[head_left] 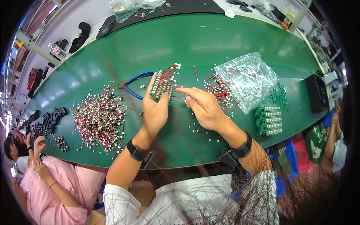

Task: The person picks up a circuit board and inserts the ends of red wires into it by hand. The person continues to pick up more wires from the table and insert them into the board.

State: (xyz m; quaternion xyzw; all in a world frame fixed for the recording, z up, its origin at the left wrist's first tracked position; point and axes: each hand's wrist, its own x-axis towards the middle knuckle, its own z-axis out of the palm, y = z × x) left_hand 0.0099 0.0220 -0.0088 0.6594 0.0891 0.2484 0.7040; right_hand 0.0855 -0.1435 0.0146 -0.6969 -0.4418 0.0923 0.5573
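Note:
My left hand is closed around a green circuit board panel, held tilted above the table. Rows of white connectors line the panel, and short red wire leads with white plugs stick out of it. Close to its right side, my right hand has the index finger stretched toward the plugs and the other fingers curled. A red wire lead runs to its thumb and finger, which seem pinched on it. Beyond my left hand lie blue-handled pliers, partly hidden by that hand and the panel.
A large heap of wire leads lies left on the green table. At right are another wire pile, a clear plastic bag, stacked panels, green strips and a black box. A person in pink sits left.

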